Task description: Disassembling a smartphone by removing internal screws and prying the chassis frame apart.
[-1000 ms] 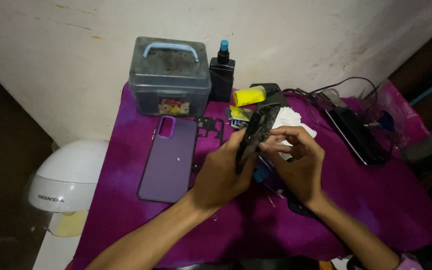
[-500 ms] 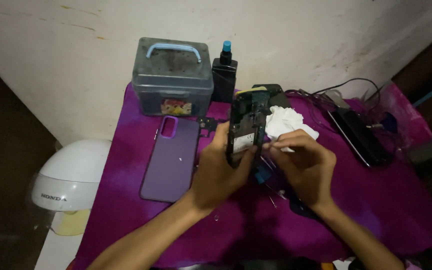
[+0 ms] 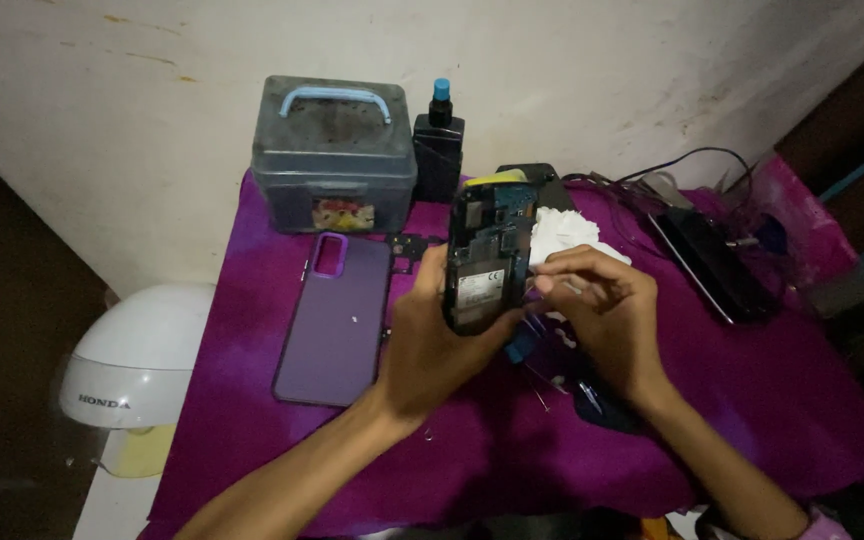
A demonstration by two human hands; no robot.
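Observation:
My left hand [image 3: 430, 340] grips an opened phone [image 3: 484, 258] upright above the purple cloth, its bare battery and circuit board facing me. My right hand [image 3: 602, 320] is beside the phone's right edge, thumb and fingers pinched together on something too small to make out. A white tissue [image 3: 562, 232] lies just behind my right hand. A purple phone back cover [image 3: 337, 318] lies flat on the cloth to the left of my left hand, with a small black frame piece [image 3: 407, 252] beside its top.
A grey plastic box with a blue handle [image 3: 334, 155] and a dark bottle with a blue cap [image 3: 439, 150] stand at the back by the wall. A dark phone and cables [image 3: 714, 262] lie at the right. A white helmet [image 3: 137, 365] sits left of the table.
My left hand has turned the phone from edge-on to upright, so its open inside faces me, and lifted it slightly. My right hand has stayed by its right edge.

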